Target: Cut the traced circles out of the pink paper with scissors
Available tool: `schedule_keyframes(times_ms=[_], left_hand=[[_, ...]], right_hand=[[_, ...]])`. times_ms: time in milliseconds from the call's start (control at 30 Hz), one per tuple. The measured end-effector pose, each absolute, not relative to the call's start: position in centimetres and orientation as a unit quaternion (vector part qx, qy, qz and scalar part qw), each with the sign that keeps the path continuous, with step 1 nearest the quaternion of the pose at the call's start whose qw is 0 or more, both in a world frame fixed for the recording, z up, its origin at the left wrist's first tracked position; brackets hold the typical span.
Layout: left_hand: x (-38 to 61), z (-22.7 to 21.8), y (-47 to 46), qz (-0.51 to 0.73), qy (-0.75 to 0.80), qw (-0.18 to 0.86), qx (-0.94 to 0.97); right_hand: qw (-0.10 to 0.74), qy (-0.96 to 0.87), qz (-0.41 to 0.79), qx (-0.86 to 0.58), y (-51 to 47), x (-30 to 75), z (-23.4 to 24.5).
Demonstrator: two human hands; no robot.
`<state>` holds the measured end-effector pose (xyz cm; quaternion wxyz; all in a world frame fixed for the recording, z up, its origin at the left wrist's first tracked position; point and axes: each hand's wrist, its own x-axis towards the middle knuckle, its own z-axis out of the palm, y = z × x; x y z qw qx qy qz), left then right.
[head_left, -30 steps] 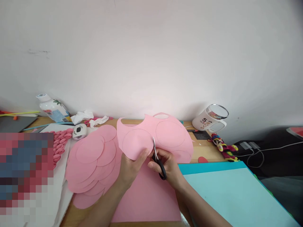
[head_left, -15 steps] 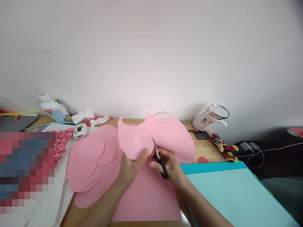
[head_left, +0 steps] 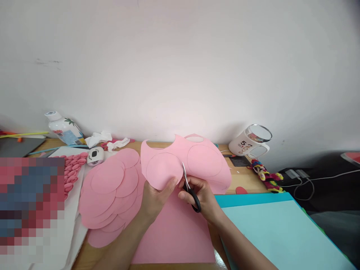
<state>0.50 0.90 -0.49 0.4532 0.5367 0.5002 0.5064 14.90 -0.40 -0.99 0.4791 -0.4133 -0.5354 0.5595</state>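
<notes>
My left hand [head_left: 154, 200] pinches the lower edge of a pink paper sheet [head_left: 205, 161] that is held up off the desk and has circles drawn on it. My right hand [head_left: 203, 198] grips black-handled scissors [head_left: 189, 187], thumb and fingers through the loops. The blades point up into the sheet along the edge of the left drawn circle [head_left: 163, 168]. Another pink sheet [head_left: 176, 232] lies flat under both hands.
A pile of cut pink circles [head_left: 112, 191] lies to the left. A teal sheet [head_left: 275, 232] is at right. Along the wall stand a white bottle [head_left: 63, 127], a paper punch [head_left: 95, 155] and a white mug [head_left: 250, 142]. Small pink pieces [head_left: 71, 168] and cables [head_left: 309, 180] are nearby.
The held sheet has shifted slightly and the scissors have crept a little along the circle line. Both hands stay in nearly the same place.
</notes>
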Motion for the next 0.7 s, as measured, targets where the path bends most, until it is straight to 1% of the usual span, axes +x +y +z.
schedule_keyframes(times_ms=[233,300,400,433,467,600,700], left_hand=[[0.50,-0.53,0.83,0.517,0.492,0.439,0.546],[0.56,-0.66,0.72,0.532,0.479,0.418,0.559],[0.69,-0.85,0.55,0.554,0.458,0.387,0.578],[0.73,-0.85,0.52,0.556,0.457,0.381,0.580],[0.77,-0.79,0.51,0.556,0.459,0.378,0.580],[0.79,-0.19,0.65,0.532,0.475,0.405,0.572],[0.68,0.12,0.81,0.515,0.481,0.431,0.563]], right_hand=[[0.479,-0.557,0.540,-0.412,-0.47,14.99,-0.94],[0.490,-0.584,0.489,-0.425,-0.49,15.15,-1.14],[0.524,-0.621,0.374,-0.447,-0.38,15.45,-1.44],[0.527,-0.623,0.365,-0.447,-0.31,15.52,-1.48],[0.524,-0.620,0.381,-0.443,-0.25,15.56,-1.49],[0.478,-0.579,0.524,-0.402,-0.18,15.47,-1.26],[0.468,-0.563,0.557,-0.391,-0.29,15.29,-1.10]])
